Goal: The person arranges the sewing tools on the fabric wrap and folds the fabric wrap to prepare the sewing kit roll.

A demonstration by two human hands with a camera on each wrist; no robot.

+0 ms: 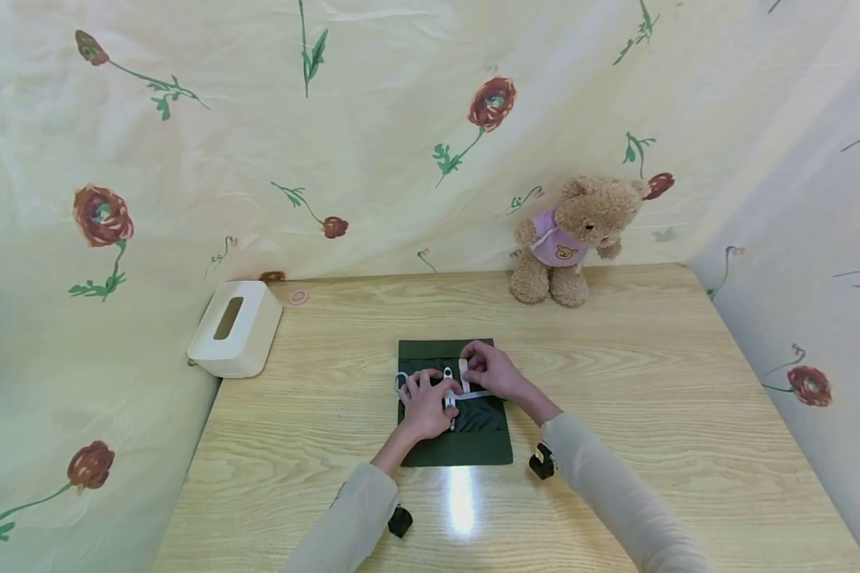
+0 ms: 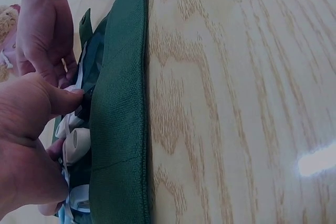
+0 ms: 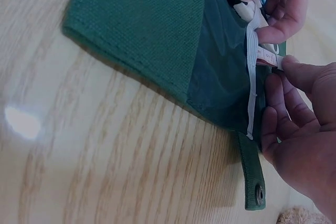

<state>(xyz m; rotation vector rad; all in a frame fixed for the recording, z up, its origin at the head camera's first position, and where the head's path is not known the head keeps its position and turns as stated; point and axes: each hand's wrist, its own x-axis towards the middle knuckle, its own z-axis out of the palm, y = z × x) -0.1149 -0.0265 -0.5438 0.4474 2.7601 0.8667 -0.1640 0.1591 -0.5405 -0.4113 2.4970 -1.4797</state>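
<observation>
A dark green fabric pouch (image 1: 459, 451) lies unfolded on the table, a white elastic band (image 3: 252, 77) running across its inside. My right hand (image 1: 494, 372) pinches the end of a white measuring tape (image 3: 266, 57) with printed marks; its other part passes under the band. My left hand (image 1: 425, 406) is over the pouch's left half, pinching the elastic band between thumb and fingers. Beside that hand a white slim tool (image 1: 447, 374) is tucked under the band. White-handled items (image 2: 79, 144) sit in the pouch below the left hand, partly hidden by it.
A white tissue box (image 1: 258, 350) stands at the table's back left, with a pink ring (image 1: 298, 297) near it. At the back right a teddy bear (image 1: 560, 247) leans on the flowered wall covering. The pouch's snap strap (image 3: 253, 177) sticks out on the right.
</observation>
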